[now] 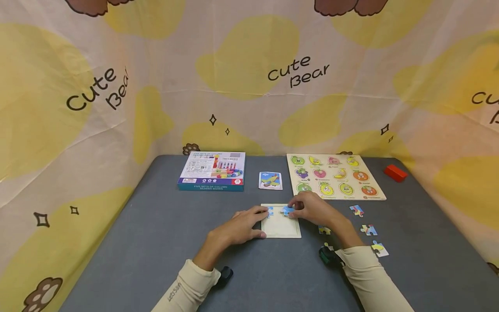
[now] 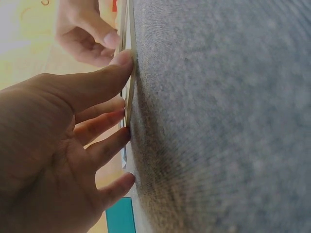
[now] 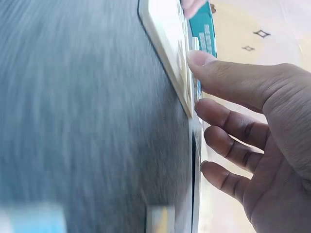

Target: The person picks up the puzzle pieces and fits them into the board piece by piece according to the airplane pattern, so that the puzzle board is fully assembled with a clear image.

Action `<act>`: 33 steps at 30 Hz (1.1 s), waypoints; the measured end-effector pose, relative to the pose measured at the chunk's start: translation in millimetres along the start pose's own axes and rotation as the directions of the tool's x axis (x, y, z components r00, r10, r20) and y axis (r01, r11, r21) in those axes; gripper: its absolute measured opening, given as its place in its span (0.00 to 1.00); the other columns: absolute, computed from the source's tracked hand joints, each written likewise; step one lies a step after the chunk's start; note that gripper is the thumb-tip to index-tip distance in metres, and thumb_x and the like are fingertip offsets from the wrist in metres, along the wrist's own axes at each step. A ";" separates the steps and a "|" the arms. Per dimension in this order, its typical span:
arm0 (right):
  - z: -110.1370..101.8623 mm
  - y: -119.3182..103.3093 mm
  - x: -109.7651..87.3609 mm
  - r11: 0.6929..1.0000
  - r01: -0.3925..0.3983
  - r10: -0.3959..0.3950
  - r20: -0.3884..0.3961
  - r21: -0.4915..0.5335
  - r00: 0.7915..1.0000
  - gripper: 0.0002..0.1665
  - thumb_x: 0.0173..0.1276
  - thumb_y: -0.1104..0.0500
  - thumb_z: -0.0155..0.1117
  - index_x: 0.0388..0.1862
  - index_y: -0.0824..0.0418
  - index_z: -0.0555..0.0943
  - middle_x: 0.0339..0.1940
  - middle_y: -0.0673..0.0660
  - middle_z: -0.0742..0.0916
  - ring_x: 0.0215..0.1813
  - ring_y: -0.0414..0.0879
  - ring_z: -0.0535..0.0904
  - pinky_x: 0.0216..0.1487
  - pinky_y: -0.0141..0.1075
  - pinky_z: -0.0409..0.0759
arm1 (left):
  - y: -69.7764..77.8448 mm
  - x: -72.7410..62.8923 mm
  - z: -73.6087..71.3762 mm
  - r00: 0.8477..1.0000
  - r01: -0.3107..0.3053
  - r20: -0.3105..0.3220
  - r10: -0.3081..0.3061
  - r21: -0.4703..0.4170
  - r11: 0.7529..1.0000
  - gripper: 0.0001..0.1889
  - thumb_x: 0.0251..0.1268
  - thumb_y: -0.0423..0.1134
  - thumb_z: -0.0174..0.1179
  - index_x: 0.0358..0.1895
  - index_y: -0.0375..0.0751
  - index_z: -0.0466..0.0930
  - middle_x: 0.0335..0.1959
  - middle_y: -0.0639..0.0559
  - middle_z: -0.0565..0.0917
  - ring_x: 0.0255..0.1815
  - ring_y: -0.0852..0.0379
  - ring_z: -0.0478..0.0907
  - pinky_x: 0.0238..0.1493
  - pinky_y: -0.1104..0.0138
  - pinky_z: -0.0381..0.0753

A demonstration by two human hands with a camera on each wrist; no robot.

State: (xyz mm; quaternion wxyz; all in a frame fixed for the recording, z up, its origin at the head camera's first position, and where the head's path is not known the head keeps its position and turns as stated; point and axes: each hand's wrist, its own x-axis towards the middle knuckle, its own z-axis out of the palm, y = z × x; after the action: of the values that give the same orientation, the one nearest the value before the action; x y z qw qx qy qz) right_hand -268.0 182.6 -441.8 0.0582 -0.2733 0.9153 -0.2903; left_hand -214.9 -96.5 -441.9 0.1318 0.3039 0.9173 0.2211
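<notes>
A pale puzzle tray (image 1: 281, 227) lies flat on the table in the head view. My left hand (image 1: 244, 224) steadies its left side, thumb at the lower corner and fingertips by a blue puzzle piece (image 1: 270, 211) in the upper left. In the left wrist view, the left fingers (image 2: 109, 148) are spread along the tray's edge. My right hand (image 1: 313, 209) pinches another blue puzzle piece (image 1: 287, 210) over the tray's upper right part. In the right wrist view the right thumb (image 3: 201, 59) is at the tray, and the pinched piece is mostly hidden.
Several loose puzzle pieces (image 1: 368, 229) lie right of the tray, some partly under the right arm. Behind stand a boxed set (image 1: 212, 171), a picture card (image 1: 270, 180) and a fruit board (image 1: 335, 177). A red block (image 1: 395, 173) sits at the back right.
</notes>
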 end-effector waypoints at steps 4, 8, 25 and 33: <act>5.0 -8.0 5.2 1.000 -0.013 0.013 0.008 -0.020 1.000 0.12 0.67 0.58 0.79 0.46 0.61 0.91 0.30 0.48 0.83 0.35 0.41 0.74 0.39 0.37 0.73 | 1.1 0.3 -0.5 1.000 0.002 0.001 -0.002 0.000 1.000 0.34 0.77 0.48 0.65 0.80 0.38 0.68 0.81 0.46 0.68 0.80 0.47 0.67 0.78 0.41 0.60; 9.1 -14.2 9.1 0.999 -0.024 0.024 0.007 -0.033 1.000 0.11 0.67 0.58 0.79 0.46 0.61 0.91 0.31 0.48 0.84 0.35 0.41 0.75 0.39 0.37 0.74 | 2.1 0.4 -1.2 1.000 0.003 0.006 -0.003 -0.006 1.000 0.34 0.77 0.47 0.65 0.80 0.39 0.68 0.82 0.46 0.67 0.80 0.47 0.67 0.79 0.42 0.59; 16.3 -18.3 13.9 0.998 -0.039 0.039 0.005 -0.042 0.999 0.12 0.68 0.59 0.78 0.49 0.58 0.92 0.34 0.48 0.85 0.37 0.42 0.77 0.40 0.39 0.76 | 3.0 -0.6 -1.9 1.000 -0.018 -0.002 0.018 -0.005 1.000 0.34 0.77 0.45 0.66 0.79 0.36 0.68 0.81 0.44 0.68 0.81 0.46 0.67 0.76 0.40 0.61; 21.7 -19.7 15.1 0.999 -0.018 0.018 -0.014 -0.047 1.000 0.11 0.70 0.58 0.77 0.49 0.58 0.93 0.35 0.49 0.87 0.38 0.41 0.78 0.40 0.38 0.77 | 2.6 -0.5 -1.4 1.000 -0.003 0.005 0.003 -0.010 1.000 0.34 0.77 0.46 0.66 0.80 0.37 0.68 0.81 0.45 0.67 0.81 0.46 0.66 0.77 0.40 0.60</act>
State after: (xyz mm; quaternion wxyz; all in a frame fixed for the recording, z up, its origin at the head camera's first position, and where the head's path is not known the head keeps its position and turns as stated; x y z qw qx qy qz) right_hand -265.8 150.3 -447.8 0.0484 -0.2643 0.9246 -0.2700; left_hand -213.7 -95.4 -439.4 0.1352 0.3050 0.9154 0.2254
